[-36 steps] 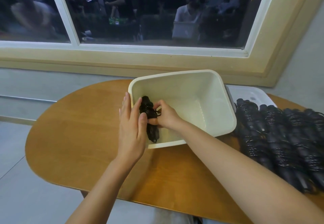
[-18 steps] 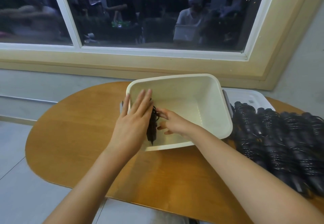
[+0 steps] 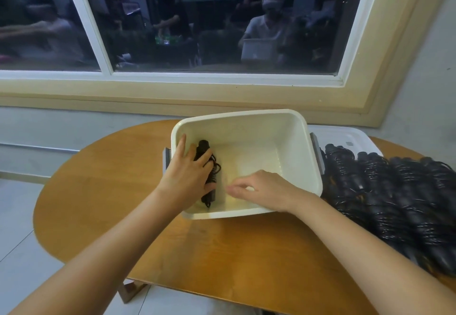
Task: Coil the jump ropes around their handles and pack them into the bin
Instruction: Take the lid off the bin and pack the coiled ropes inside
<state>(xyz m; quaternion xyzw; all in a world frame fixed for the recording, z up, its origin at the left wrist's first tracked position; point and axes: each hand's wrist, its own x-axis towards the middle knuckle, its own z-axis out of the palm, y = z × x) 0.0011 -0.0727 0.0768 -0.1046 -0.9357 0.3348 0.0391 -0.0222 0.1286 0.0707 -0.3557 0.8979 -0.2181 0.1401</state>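
Observation:
A white plastic bin (image 3: 291,127) stands on the wooden table (image 3: 222,245). One coiled black jump rope (image 3: 209,186) lies inside it against the left wall. My left hand (image 3: 190,174) reaches over the bin's left rim, its fingers lying across the rope and its thumb curled round the rope's lower part. My right hand (image 3: 261,188) hovers inside the bin just right of the rope, fingers loosely bent and holding nothing. A pile of several coiled black jump ropes (image 3: 394,198) lies on the table to the right of the bin.
A white lid (image 3: 345,137) lies behind the pile, right of the bin. The oval table's front edge is near me, with grey floor tiles (image 3: 19,228) to the left. A wall and a large dark window (image 3: 209,18) rise behind the table.
My left hand moved from the bin's outer rim onto the rope inside. My right hand let go of the rope and drew back to the right. The rope now lies lower in the bin.

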